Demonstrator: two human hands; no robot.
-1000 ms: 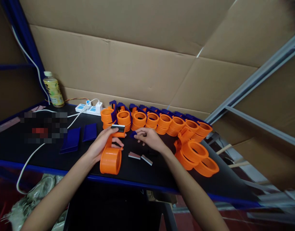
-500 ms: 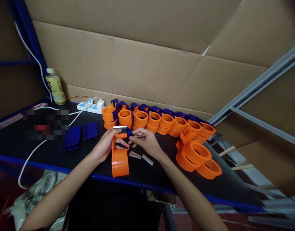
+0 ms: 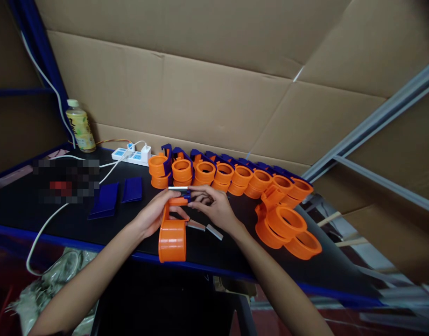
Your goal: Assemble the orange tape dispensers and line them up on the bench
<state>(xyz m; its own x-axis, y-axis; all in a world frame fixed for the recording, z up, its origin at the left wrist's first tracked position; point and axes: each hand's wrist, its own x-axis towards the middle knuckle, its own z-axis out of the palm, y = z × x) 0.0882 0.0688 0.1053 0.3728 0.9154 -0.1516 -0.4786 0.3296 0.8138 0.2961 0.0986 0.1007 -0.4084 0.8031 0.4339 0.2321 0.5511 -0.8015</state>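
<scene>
An orange tape dispenser is in my left hand, held near the front of the table with its round ring hanging toward me. My left thumb presses on the dark piece under a serrated metal blade at its top. My right hand pinches at a small dark blue plastic part on the right end of the dispenser's head. The fingertips partly hide how that part sits. Below my hands lie two metal blades, one partly behind the dispenser and another to its right.
Stacked orange dispensers with blue parts stand in a row at the back. More orange dispensers lie at right. Blue plastic flaps, a power strip with cables and a drink bottle are at left.
The dispenser's head has moved slightly down and right and tipped, with its ring now turned a little toward me. My right fingers have shifted with it, still at the blue part.
</scene>
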